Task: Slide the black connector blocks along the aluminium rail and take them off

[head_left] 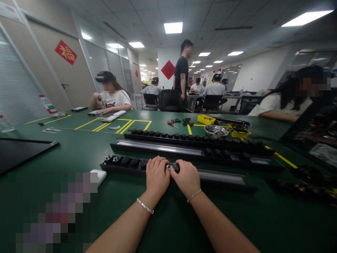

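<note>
Right in front of me, a long black rail [226, 178] lies across the table, with a shiny bare stretch at its right and a row of round black modules [125, 161] at its left. My left hand [158, 178] is closed over the middle of this rail, its thumb close to a small silvery part. Beside it, my right hand [187, 178] grips a round black module [176, 167] above the rail. The fingers cover much of both. Behind lies a second rail [163, 147], partly filled, and beyond it a third rail [168, 135] lined with modules.
A white box [98, 177] lies left of the near rail, a dark tray [26, 151] farther left. Beyond the rails are an orange screwdriver [172, 124], a metal bowl [216, 131] and a yellow bin [206, 119]. Co-workers sit at far left and right; one person stands behind.
</note>
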Tool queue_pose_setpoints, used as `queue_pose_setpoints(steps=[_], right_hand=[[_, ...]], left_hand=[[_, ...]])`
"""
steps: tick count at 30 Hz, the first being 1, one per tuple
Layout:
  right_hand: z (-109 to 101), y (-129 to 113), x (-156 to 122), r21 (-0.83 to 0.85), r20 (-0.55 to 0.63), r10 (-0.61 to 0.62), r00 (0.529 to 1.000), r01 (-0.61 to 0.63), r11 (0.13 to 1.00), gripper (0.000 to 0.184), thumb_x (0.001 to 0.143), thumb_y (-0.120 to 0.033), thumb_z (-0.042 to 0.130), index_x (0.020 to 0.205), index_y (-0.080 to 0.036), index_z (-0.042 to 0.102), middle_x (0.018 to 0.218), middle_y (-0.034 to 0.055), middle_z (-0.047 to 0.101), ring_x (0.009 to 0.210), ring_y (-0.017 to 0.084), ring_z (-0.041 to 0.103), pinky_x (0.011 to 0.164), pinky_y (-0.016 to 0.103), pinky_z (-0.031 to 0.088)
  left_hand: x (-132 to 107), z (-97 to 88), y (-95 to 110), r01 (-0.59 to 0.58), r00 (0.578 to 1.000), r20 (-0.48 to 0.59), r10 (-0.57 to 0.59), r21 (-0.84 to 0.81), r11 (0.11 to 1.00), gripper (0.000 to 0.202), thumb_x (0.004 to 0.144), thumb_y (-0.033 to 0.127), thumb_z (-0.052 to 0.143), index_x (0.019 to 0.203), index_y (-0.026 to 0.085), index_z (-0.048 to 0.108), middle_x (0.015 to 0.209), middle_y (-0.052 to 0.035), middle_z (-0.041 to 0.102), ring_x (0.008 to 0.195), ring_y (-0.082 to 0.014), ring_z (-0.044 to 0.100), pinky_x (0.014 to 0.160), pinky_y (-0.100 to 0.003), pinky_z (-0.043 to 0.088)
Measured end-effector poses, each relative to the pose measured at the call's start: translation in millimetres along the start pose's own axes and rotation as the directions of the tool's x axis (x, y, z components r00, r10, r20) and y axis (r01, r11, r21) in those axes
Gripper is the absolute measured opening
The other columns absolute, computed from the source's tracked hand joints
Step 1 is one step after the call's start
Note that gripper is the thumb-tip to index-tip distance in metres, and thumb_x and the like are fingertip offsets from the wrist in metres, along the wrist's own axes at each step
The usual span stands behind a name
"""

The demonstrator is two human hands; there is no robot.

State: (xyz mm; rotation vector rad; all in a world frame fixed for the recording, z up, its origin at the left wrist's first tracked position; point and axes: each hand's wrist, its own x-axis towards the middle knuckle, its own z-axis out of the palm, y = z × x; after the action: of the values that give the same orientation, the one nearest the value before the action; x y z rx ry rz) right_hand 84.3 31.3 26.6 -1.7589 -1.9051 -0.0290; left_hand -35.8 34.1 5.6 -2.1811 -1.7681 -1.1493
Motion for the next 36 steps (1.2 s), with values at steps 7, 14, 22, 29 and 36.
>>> queue_pose_setpoints(steps=[7,14,22,29,36], right_hand=[[-4.3,-4.0,-1.5,-0.043,0.006,0.021,1.000,-0.021,0.999,0.021,0.079,-0.036,0.050,0.089,-0.021,0.061,0.088,0.0042,0.066,0.085,0.019,0.057,0.075,0.029,0.036],[-5.7,-4.5,-2.7,-0.041,0.002,0.039,0.999,-0.039,0.998,0.021,0.078,-0.035,0.050,0.089,-0.021,0.062,0.087,0.0049,0.067,0.085,0.020,0.058,0.075,0.029,0.037],[-4.1,0.1,-4.1,-0.024,-0.010,0.049,0.999,-0.049,0.999,0.018,0.078,-0.032,0.050,0.087,-0.020,0.060,0.084,0.0045,0.066,0.082,0.019,0.057,0.073,0.029,0.036],[-1.1,-4.0,0.4,-0.078,-0.022,0.084,0.996,-0.085,0.993,0.022,0.079,-0.042,0.050,0.082,-0.021,0.057,0.081,0.0034,0.064,0.082,0.020,0.056,0.070,0.030,0.034],[1.7,-2.6,4.2,-0.080,-0.010,0.161,0.987,-0.161,0.984,0.023,0.075,-0.036,0.052,0.092,-0.021,0.058,0.086,0.0047,0.066,0.087,0.021,0.055,0.079,0.033,0.032]], left_hand=[[-3.7,1.1,-0.2,-0.012,1.000,-0.026,0.015,0.079,0.997,0.027,0.081,0.020,0.049,0.106,0.023,0.058,0.127,-0.0047,0.052,0.131,-0.0251,0.031,0.108,-0.048,0.021],[-3.7,-1.0,-2.6,-0.043,0.999,-0.023,0.045,0.068,0.997,0.024,0.082,0.022,0.048,0.104,0.023,0.059,0.123,-0.0045,0.055,0.129,-0.0241,0.033,0.109,-0.046,0.022],[-2.2,-2.1,-2.6,-0.027,0.999,-0.025,0.028,0.042,0.999,0.025,0.080,0.019,0.049,0.102,0.022,0.061,0.122,-0.0052,0.056,0.127,-0.0251,0.036,0.107,-0.046,0.025],[-0.7,-0.7,-2.3,-0.014,1.000,-0.028,0.015,0.032,0.999,0.025,0.080,0.018,0.049,0.101,0.023,0.061,0.121,-0.0054,0.057,0.127,-0.0264,0.036,0.106,-0.049,0.026],[0.3,1.5,-4.0,-0.007,0.999,-0.044,0.009,0.035,0.999,0.023,0.078,0.019,0.053,0.099,0.023,0.063,0.118,-0.0047,0.059,0.125,-0.0260,0.039,0.104,-0.046,0.030]])
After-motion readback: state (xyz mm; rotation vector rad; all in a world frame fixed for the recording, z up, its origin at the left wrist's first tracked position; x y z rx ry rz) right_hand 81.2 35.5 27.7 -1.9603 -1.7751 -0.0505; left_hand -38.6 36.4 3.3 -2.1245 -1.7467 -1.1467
